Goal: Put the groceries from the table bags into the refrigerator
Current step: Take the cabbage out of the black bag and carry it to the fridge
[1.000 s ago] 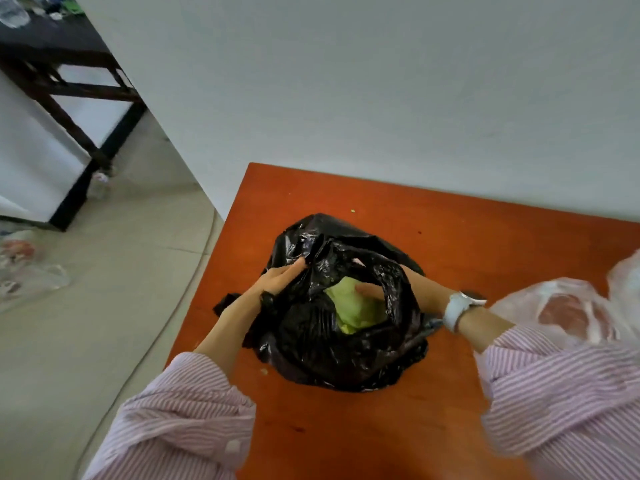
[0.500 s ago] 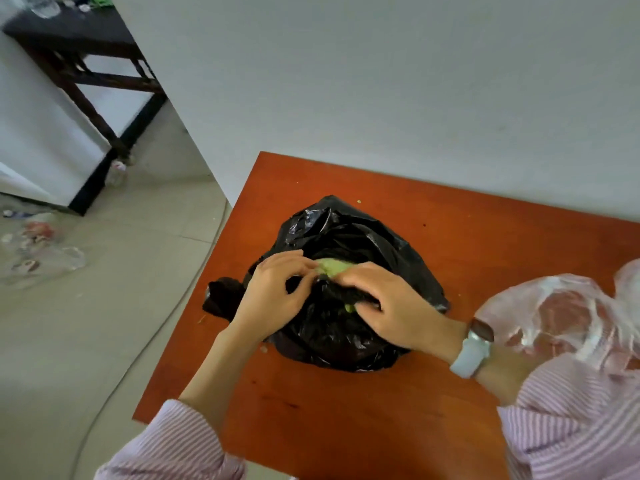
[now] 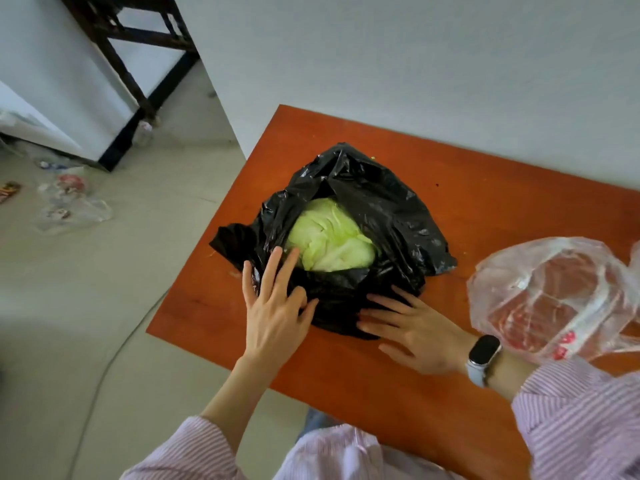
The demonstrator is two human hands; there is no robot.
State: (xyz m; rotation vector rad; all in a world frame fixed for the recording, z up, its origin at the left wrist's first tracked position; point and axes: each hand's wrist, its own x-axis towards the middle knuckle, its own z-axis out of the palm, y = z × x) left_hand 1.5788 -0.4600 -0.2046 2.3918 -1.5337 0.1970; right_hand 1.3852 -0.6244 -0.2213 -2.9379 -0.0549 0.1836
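Both hands are now lying off the bag's mouth, where half a second ago they were bunched together over the opening, and the black bag [image 3: 381, 216] is gaping wide with far more of the cabbage [image 3: 332, 237] showing. That pale green cabbage is sitting inside the bag, which is resting on the orange-red wooden table [image 3: 485, 209] near its left edge. At the bag's near left side the left hand [image 3: 273, 317] is lying with its fingers straight and spread, the fingertips touching the plastic just beside the cabbage and holding nothing. Along the bag's near edge the right hand [image 3: 415, 330], a smartwatch [image 3: 483, 358] on its wrist, is resting flat with fingers fanned out on the plastic and tabletop, gripping nothing either. A clear plastic bag [image 3: 554, 292] with something red inside is sitting on the table to the right, apart from the black one. Behind the table a plain pale wall [image 3: 415, 64] is rising. Down on the grey floor [image 3: 104, 306] to the left, crumpled clear wrappers [image 3: 69, 206] are lying near a dark wooden frame [image 3: 138, 64].
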